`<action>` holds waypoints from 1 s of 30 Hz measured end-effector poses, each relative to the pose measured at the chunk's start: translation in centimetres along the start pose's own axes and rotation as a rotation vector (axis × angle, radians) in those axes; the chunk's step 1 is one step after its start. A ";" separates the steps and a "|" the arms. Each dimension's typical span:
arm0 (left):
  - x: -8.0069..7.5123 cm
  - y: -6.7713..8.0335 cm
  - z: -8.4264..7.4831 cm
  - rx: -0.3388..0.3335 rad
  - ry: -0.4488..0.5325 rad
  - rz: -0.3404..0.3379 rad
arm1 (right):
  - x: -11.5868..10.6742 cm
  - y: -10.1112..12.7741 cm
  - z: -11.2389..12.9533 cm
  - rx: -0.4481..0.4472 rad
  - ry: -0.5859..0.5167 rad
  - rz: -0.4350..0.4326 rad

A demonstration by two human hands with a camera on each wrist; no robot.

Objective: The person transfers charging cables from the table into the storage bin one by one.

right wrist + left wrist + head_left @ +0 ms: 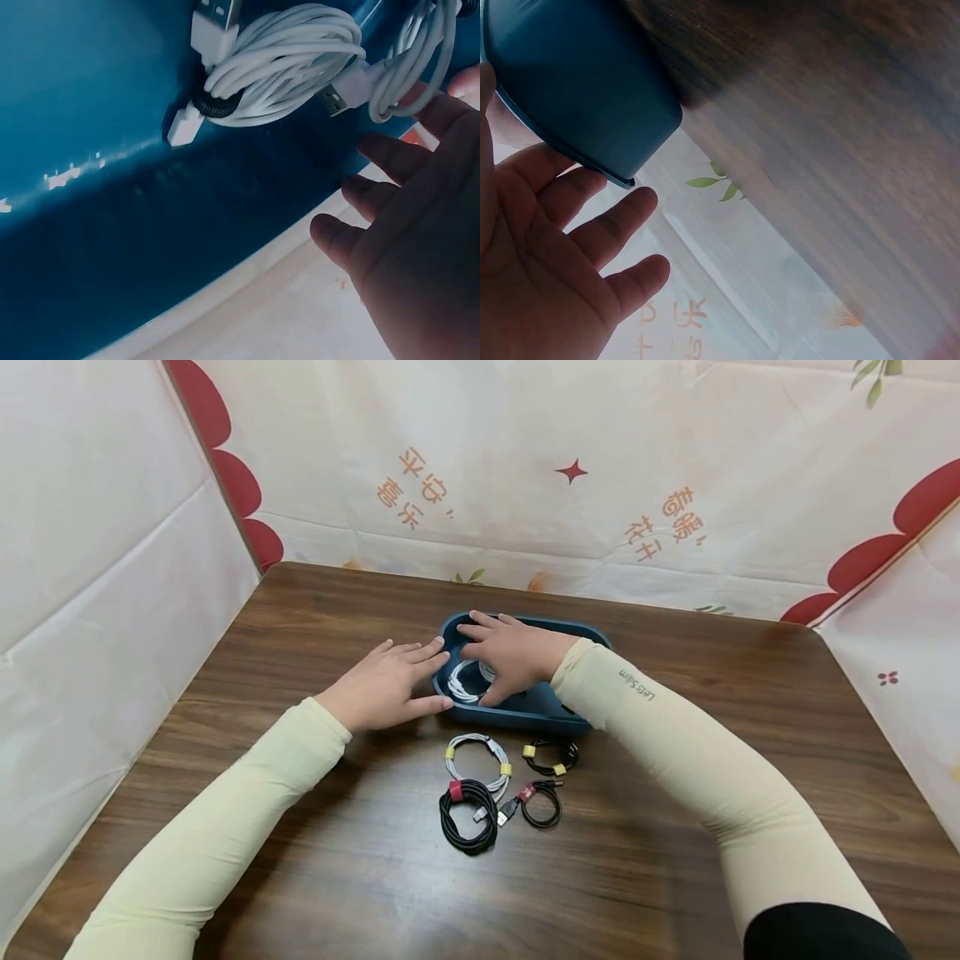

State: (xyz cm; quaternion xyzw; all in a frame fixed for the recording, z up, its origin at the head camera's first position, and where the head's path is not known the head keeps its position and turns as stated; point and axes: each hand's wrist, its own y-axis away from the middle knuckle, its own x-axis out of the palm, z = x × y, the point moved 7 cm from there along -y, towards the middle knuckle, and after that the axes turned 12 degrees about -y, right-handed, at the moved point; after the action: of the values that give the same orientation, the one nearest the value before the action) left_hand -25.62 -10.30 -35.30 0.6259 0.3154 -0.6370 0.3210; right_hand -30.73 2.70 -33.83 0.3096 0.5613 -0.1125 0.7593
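A dark blue tray [517, 720] stands on the table, with coiled white USB cables [459, 683] inside at its left end. My left hand [386, 685] lies against the tray's left rim, fingers extended; in the left wrist view the fingertips meet the rim. Over the tray, my right hand [517, 652] reaches in with fingers spread and thumb pointing down near the white cables. The right wrist view shows one white coil [292, 56] with a black tie, and another white coil [420, 67] right by the index finger and thumb; no grip is visible.
In front of the tray lie a white cable [452, 762] with yellow ties, a thick black cable [487, 837] with a red tie, a small black cable [572, 760] with yellow ties, and a short black USB cable [557, 814]. A printed cloth [510, 527] hangs behind the wooden table [337, 877].
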 end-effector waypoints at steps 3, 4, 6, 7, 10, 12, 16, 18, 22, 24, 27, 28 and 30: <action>-0.1 0.0 0.0 0.001 0.002 -0.002 | -0.1 0.0 -0.4 0.019 -0.066 -0.006; -0.1 -0.1 0.0 0.001 0.001 -0.002 | -0.2 0.0 -0.5 0.025 -0.088 -0.008; -0.1 -0.1 0.0 -0.001 0.000 -0.004 | -0.2 0.0 -0.7 0.035 -0.122 -0.012; -0.1 -0.1 0.0 -0.003 -0.002 -0.006 | -0.2 0.1 -0.8 0.036 -0.133 -0.014; -0.1 -0.2 -0.1 -0.004 -0.012 -0.010 | -0.1 0.1 -1.0 0.033 -0.146 -0.018; -0.1 -0.2 -0.2 -0.002 -0.017 -0.010 | -0.1 0.2 -1.1 0.031 -0.154 -0.026; -0.1 -0.3 -0.4 0.006 -0.007 -0.008 | -0.5 1.0 -1.2 0.033 -0.152 -0.054; 0.0 -0.4 -0.4 0.007 -0.001 -0.007 | -1.0 1.7 -1.1 0.039 -0.141 -0.076; 0.0 -0.4 -0.4 -0.001 0.001 -0.009 | -2.0 4.2 -0.6 0.039 -0.128 -0.136; 0.0 -0.4 -0.3 -0.001 0.002 -0.014 | -2.2 5.6 0.2 0.011 -0.118 -0.177; 0.0 -0.3 -0.2 -0.002 0.002 -0.019 | -1.7 7.8 2.1 -0.064 -0.076 -0.236; -0.1 -0.2 -0.1 -0.003 0.001 -0.021 | -1.4 8.4 3.0 -0.099 -0.062 -0.257; -0.2 -0.2 0.0 -0.005 0.003 -0.021 | -0.2 9.4 4.8 -0.168 -0.022 -0.288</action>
State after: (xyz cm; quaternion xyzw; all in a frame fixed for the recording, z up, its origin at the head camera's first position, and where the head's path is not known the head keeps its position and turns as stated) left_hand -25.76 -10.22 -35.14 0.6225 0.3241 -0.6387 0.3155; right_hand -22.20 7.15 -29.56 0.1603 0.5988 -0.1761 0.7647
